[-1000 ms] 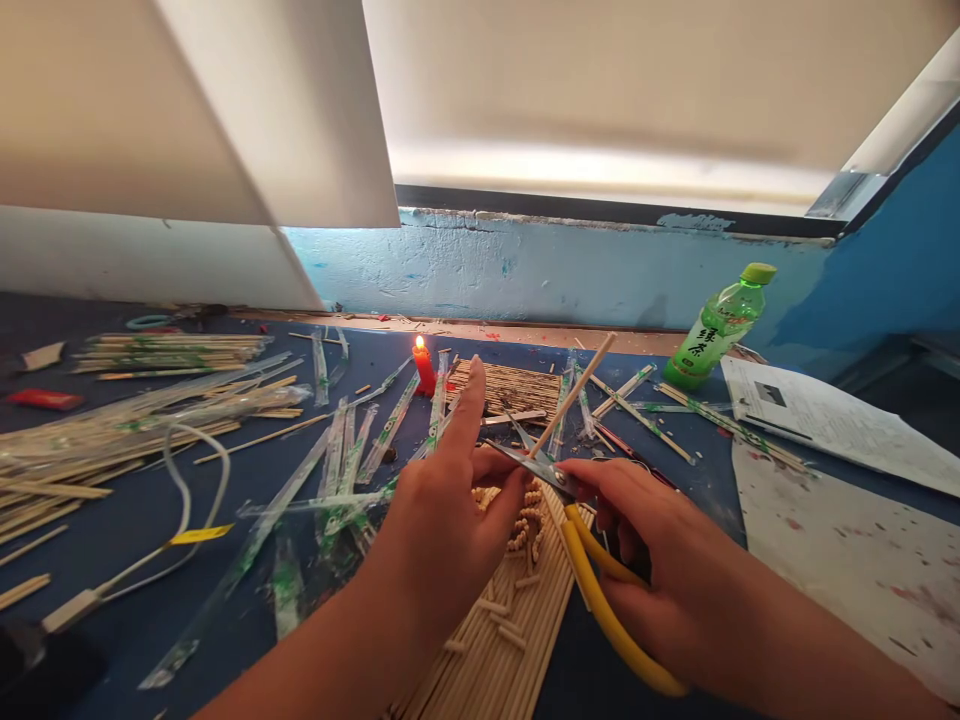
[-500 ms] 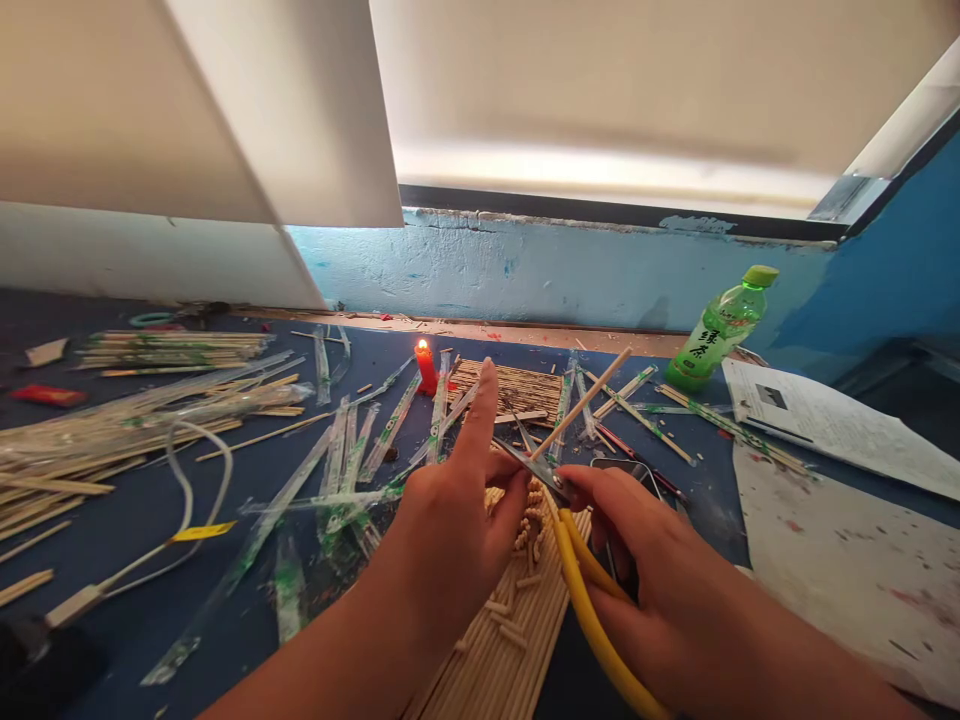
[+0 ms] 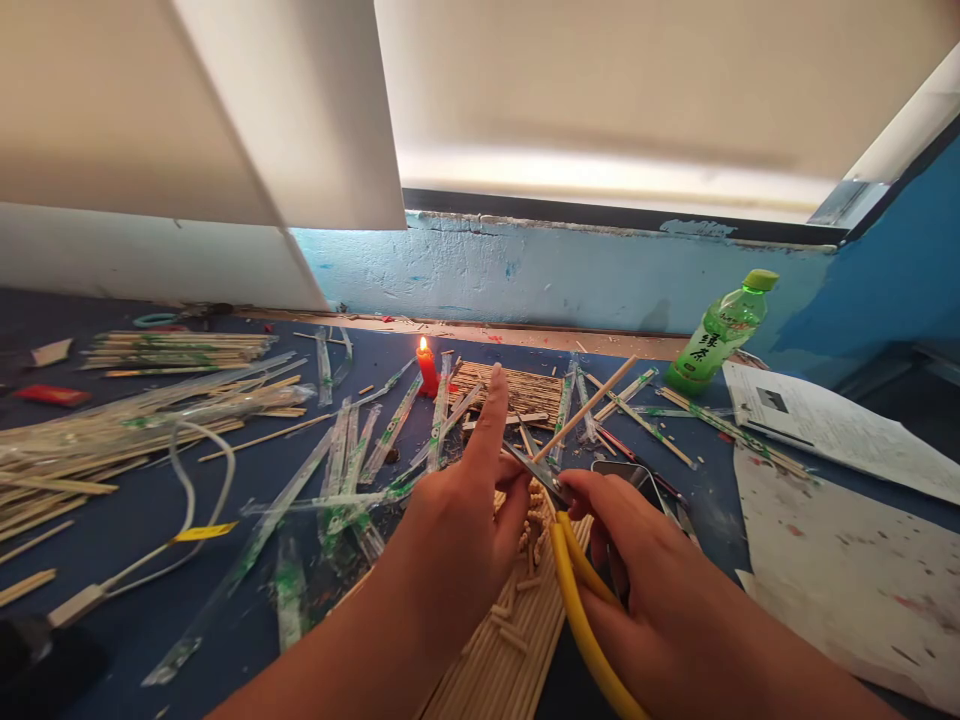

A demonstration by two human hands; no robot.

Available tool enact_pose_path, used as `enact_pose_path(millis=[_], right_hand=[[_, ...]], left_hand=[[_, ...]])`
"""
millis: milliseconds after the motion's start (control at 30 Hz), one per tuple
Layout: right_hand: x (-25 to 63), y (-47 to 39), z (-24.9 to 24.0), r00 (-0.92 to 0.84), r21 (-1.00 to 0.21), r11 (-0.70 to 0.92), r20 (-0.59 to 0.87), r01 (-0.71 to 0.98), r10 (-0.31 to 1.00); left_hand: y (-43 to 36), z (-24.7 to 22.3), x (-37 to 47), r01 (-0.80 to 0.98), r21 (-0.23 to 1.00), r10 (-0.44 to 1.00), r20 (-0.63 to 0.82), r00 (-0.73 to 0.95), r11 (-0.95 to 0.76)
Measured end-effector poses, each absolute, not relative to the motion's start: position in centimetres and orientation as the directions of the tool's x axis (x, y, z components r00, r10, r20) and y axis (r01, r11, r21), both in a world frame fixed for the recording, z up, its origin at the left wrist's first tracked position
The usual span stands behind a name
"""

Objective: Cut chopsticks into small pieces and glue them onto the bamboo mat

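My right hand point(image 3: 645, 570) grips scissors point(image 3: 574, 590) with yellow handles, their metal blades parted and pointing up and left. A thin wooden stick point(image 3: 592, 405) slants across at the blades, its far end up to the right. My left hand point(image 3: 457, 520) pinches the stick's near end between thumb and bent fingers, while its index finger points straight up. The pinched end is mostly hidden. Beneath both hands lies a layer of long round wooden sticks point(image 3: 480, 690), with several short cut pieces point(image 3: 511, 635) scattered on top.
A lit red candle point(image 3: 427, 370) stands behind my left hand, near a dark-streaked stick panel point(image 3: 525, 385). Plastic wrappers point(image 3: 345, 450), a white cable point(image 3: 184, 480) and more sticks point(image 3: 172, 350) lie leftward. Rightward are a phone point(image 3: 626, 475), a green bottle point(image 3: 720, 335) and papers point(image 3: 840, 430).
Both hands, the scissors and the stick stay nearly in place. My left index finger has dipped slightly, and the view has shifted a little.
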State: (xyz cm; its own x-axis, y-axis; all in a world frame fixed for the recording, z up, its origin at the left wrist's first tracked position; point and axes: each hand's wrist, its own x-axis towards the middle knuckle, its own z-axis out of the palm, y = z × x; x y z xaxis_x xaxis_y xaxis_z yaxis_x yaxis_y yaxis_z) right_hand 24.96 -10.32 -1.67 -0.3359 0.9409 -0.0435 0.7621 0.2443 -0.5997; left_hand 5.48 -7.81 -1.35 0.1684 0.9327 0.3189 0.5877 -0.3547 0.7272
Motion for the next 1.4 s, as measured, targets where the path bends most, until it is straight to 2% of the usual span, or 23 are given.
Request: enact_pose_path(millis=[367, 433, 500, 567, 633, 733, 833, 967, 1167, 1300, 1400], right_hand=[[25.3, -10.1, -1.7, -0.328, -0.519, 0.256, -0.050, 0.816, 0.943], [25.5, -9.8, -1.4, -0.350, -0.555, 0.282, -0.018, 0.782, 0.937], [25.8, -9.4, -1.1, -0.396, -0.658, 0.295, -0.005, 0.693, 0.918], [26.1, -8.9, -0.9, -0.434, -0.782, 0.260, -0.015, 0.567, 0.901], [26.4, -8.7, -0.7, -0.458, -0.866, 0.210, -0.026, 0.455, 0.888], [26.5, -8.6, -0.4, -0.499, -0.900, 0.173, -0.054, 0.399, 0.865], [26.2, -8.8, -0.1, -0.526, -0.898, 0.161, -0.089, 0.410, 0.846], [26.0, -8.8, 0.1, -0.525, -0.895, 0.149, -0.106, 0.420, 0.845], [26.2, -8.8, 0.1, -0.527, -0.851, 0.191, -0.114, 0.489, 0.842], [26.6, -9.0, 0.3, -0.506, -0.789, 0.258, -0.077, 0.558, 0.859], [26.9, -9.3, 0.5, -0.507, -0.793, 0.269, -0.058, 0.547, 0.860]], left_hand=[[-7.9, -2.1, 5.7, 0.544, 0.776, 0.947, 0.281, 0.154, -0.319], [-8.0, -1.9, 5.8, 0.498, 0.804, 0.945, 0.299, 0.133, -0.324], [-8.0, -1.5, 5.9, 0.403, 0.864, 0.952, 0.293, 0.085, -0.301], [-7.9, -1.0, 6.0, 0.228, 0.949, 0.975, 0.218, 0.032, -0.220], [-7.5, -0.6, 6.0, 0.009, 0.998, 0.997, 0.069, 0.044, -0.070], [-6.8, -0.3, 5.9, -0.213, 0.958, 0.966, -0.146, 0.212, 0.192], [-6.4, -0.4, 5.6, -0.311, 0.873, 0.896, -0.258, 0.362, 0.377], [-6.4, -0.4, 5.4, -0.364, 0.819, 0.860, -0.274, 0.431, 0.443], [-6.6, -0.3, 5.3, -0.361, 0.812, 0.868, -0.322, 0.378, 0.458], [-6.6, -0.4, 5.1, -0.353, 0.816, 0.860, -0.307, 0.407, 0.458], [-6.5, -0.4, 4.9, -0.321, 0.833, 0.858, -0.304, 0.414, 0.450]])
